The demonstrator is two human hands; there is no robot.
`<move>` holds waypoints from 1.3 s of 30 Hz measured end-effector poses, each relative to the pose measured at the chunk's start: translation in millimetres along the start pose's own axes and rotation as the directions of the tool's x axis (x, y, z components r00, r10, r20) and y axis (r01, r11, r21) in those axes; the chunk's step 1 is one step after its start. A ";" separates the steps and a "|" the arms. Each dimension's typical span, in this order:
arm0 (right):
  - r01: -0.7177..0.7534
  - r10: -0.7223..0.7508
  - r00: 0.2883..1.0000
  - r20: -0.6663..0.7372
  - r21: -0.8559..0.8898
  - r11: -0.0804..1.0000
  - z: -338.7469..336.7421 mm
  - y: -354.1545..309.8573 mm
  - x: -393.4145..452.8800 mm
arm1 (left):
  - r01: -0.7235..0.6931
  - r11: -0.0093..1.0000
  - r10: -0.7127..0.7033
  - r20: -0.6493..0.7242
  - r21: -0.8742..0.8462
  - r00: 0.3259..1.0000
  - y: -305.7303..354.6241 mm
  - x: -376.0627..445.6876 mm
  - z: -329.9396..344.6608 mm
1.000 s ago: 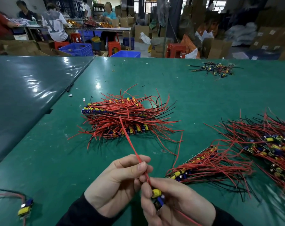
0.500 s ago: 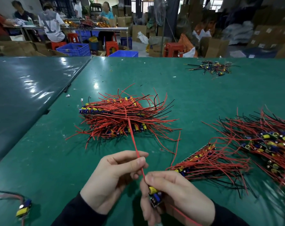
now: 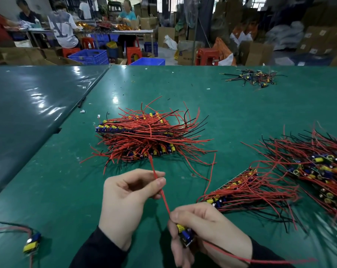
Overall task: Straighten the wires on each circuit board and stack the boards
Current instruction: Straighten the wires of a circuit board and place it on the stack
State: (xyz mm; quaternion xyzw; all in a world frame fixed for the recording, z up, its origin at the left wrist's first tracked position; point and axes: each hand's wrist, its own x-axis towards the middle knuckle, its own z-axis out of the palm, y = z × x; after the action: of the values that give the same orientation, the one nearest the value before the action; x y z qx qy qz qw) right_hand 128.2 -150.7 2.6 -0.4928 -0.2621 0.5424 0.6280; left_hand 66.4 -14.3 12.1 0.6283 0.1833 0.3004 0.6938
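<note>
On a green table [image 3: 231,113], a heap of boards [image 3: 144,138] bristling with red wires lies beyond the hands, with a second pile [image 3: 250,188] to its right and nearer. Closer than the heap, the right hand [image 3: 208,231] curls around one small board [image 3: 185,234], gripping it near the table's front edge. From that board a red wire [image 3: 160,182] runs up and away toward the heap, slanting slightly left. The left hand [image 3: 129,198], the nearer to the wire's free end, pinches it partway along between thumb and forefinger, apparently ready to draw outward along that axis.
</note>
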 end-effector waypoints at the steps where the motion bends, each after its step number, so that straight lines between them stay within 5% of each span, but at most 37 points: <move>1: 0.003 -0.003 1.000 0.003 -0.009 1.000 0.6 0.2 -0.1 | -0.007 1.000 0.007 -0.002 0.016 1.000 0.3 -1.0 0.5; 35: -0.059 0.063 0.998 0.018 -0.156 0.986 5.8 0.1 -6.1 | -0.044 0.999 0.040 -0.144 -0.027 0.989 -9.6 11.4 -16.7; 39: -0.033 0.034 0.999 0.002 -0.122 0.992 6.4 -2.6 -6.2 | 0.035 0.993 -0.049 -0.125 -0.112 0.991 -9.9 14.9 -16.1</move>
State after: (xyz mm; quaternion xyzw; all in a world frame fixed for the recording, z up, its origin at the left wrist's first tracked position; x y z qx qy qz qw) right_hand 122.0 -154.2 8.6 -0.5332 -0.2877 0.5370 0.5870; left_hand 69.3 7.2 1.9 0.5648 0.2236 0.3347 0.7204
